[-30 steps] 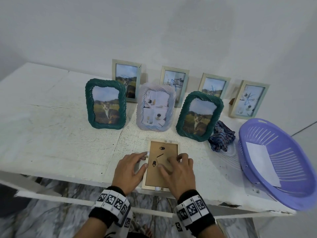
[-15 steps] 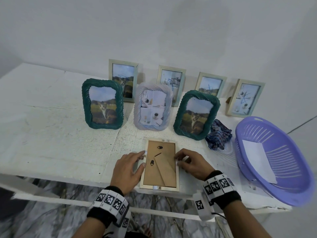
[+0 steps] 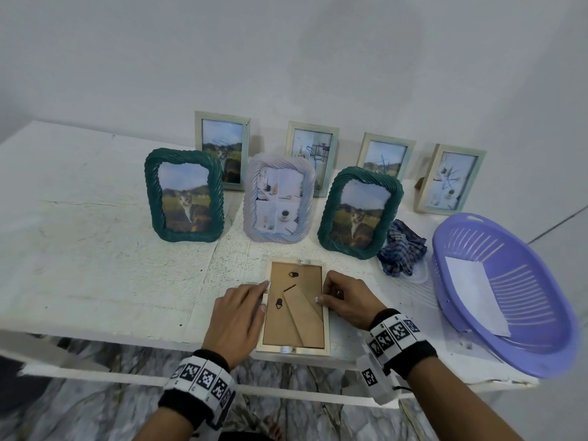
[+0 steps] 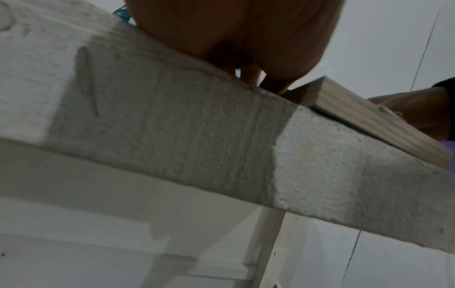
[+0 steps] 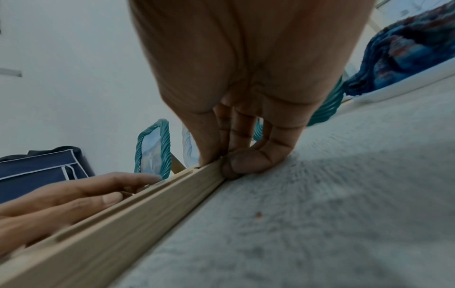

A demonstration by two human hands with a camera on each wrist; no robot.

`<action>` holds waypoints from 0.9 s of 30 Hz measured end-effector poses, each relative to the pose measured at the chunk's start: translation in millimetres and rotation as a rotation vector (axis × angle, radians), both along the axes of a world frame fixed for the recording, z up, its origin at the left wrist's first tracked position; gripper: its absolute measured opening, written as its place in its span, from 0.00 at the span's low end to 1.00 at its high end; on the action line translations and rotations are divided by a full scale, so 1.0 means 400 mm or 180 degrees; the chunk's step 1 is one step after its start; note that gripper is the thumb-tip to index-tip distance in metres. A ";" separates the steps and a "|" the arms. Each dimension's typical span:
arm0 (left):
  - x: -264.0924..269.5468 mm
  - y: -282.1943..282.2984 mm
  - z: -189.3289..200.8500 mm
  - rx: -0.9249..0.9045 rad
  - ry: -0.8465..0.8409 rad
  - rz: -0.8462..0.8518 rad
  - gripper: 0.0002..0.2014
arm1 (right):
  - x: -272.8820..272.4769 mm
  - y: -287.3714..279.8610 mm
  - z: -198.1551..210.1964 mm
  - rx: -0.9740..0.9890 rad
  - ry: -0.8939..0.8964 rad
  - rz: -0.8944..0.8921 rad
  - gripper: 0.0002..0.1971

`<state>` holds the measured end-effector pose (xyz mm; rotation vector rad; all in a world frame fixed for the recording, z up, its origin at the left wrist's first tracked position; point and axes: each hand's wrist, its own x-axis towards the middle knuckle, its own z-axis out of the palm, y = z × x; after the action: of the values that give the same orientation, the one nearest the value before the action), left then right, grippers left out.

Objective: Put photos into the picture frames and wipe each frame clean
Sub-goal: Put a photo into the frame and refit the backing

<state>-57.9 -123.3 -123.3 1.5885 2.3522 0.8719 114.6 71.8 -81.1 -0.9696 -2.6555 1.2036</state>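
- I see a light wooden frame (image 3: 294, 308) lying face down at the near edge of the white desk (image 3: 95, 249), its brown backing board and folded stand facing up.
- My left hand (image 3: 237, 316) lies flat beside the frame's left rail, fingers nearly straight, with the fingertips and thumb touching that rail; the grip there is wide and holds nothing.
- My right hand (image 3: 348, 302) sits at the right rail with fingers curled. In the right wrist view the thumb (image 5: 248, 161) presses the rail's outer side while the fingertips come down on its top, so this grip is narrow and pinches the frame's right edge.
- Behind the frame stand three rope-pattern frames with photos in them: a green one (image 3: 184, 195) on the left, a pale lilac one (image 3: 279, 198) in the middle, a second green one (image 3: 359, 213) on the right.
- Four slim pale frames (image 3: 222, 149) with photos stand in a row near the wall.
- A checked cloth (image 3: 402, 251) lies crumpled just right of the second green frame.
- A purple basket (image 3: 509, 338) at the desk's right end holds a white sheet (image 3: 474, 296); I cannot tell whether it is a photo.
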 end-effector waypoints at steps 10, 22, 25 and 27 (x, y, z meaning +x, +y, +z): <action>0.002 0.001 0.009 0.0008 0.0111 -0.0067 0.19 | -0.005 -0.009 0.007 0.0239 -0.0149 0.0045 0.15; 0.001 -0.002 0.001 -0.0017 -0.0110 0.0034 0.24 | -0.105 -0.016 0.038 0.1237 -0.0599 0.0139 0.24; 0.003 -0.001 0.002 0.0006 -0.0102 0.0042 0.24 | -0.115 -0.010 0.035 0.1169 -0.0702 0.0140 0.22; 0.001 0.000 0.002 0.0009 -0.0091 0.0046 0.24 | -0.109 -0.012 0.032 0.1091 -0.0634 0.0112 0.22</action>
<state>-57.4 -123.1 -122.6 1.5515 2.3467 0.8954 71.1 67.0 -68.1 -1.0302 -2.9063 0.6496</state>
